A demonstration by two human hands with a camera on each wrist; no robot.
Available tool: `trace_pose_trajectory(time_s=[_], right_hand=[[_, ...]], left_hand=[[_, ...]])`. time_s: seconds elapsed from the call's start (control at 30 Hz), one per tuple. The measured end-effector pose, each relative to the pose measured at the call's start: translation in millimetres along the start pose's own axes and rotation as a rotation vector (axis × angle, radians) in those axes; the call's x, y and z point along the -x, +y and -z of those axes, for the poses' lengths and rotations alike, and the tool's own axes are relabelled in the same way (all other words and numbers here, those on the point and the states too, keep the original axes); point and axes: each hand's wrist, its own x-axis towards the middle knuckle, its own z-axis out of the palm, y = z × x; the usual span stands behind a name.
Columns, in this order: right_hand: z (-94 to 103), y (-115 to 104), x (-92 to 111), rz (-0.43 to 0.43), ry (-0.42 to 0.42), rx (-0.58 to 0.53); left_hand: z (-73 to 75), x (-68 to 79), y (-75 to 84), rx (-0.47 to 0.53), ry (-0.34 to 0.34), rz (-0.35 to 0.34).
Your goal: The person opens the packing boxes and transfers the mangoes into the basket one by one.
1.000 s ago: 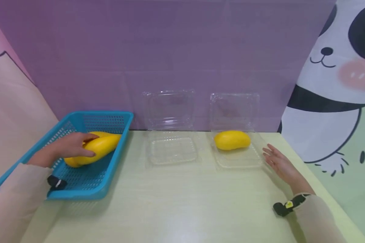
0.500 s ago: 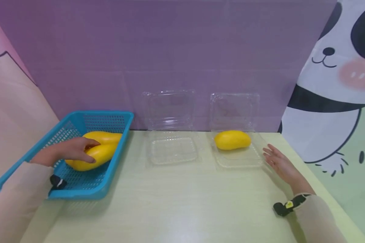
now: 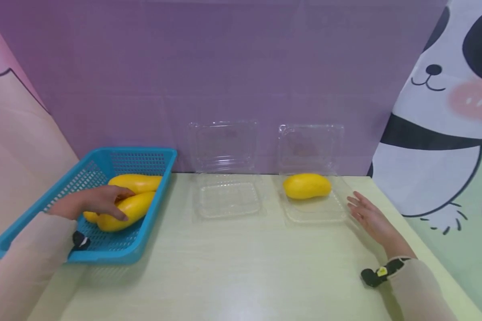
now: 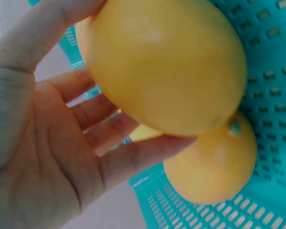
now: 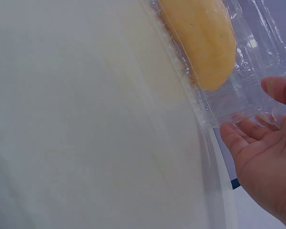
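My left hand (image 3: 100, 200) reaches into the blue basket (image 3: 138, 249) and holds a yellow mango (image 3: 132, 211) between thumb and fingers. In the left wrist view that mango (image 4: 167, 62) fills the grasp, and a second mango (image 4: 214, 167) with a green stem spot lies below it. Behind the held one, another mango (image 3: 138, 182) rests in the basket. My right hand (image 3: 373, 220) has its fingers extended at the right side of a clear plastic clamshell box (image 3: 317, 216). Inside this box lies one mango (image 3: 306, 186). In the right wrist view, the fingertips (image 5: 233, 136) are at the box's edge.
A second clear clamshell box (image 3: 228, 200) stands with its lid raised, left of the one with the mango. Both lids lean toward the purple backdrop (image 3: 233, 67). A pale table (image 3: 233, 263) lies beneath everything, with a panda-printed wall (image 3: 417, 178) at the right.
The left hand has shifted slightly right and nearer, bringing the held mango toward the basket's front and apart from the mango behind. The right hand stays in place.
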Motion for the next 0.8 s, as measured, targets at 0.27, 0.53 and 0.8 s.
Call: trace_pose_trajectory(time_s=[0.27,0.53,0.8], right_hand=[[-0.8,0.3,1.4,-0.001,0.002,-0.002],[-0.4,0.2,-0.2,0.004,0.001,-0.015],[-0.5,0.9,0.4,-0.005,0.008,-0.016]], left_hand=[[0.8,2.3,2.3,0.041,-0.049,0.032],[4.5,1.0,2.1,0.001,-0.039,-0.005],[14.9,6.7,7.8,-0.029,0.005,0.028]])
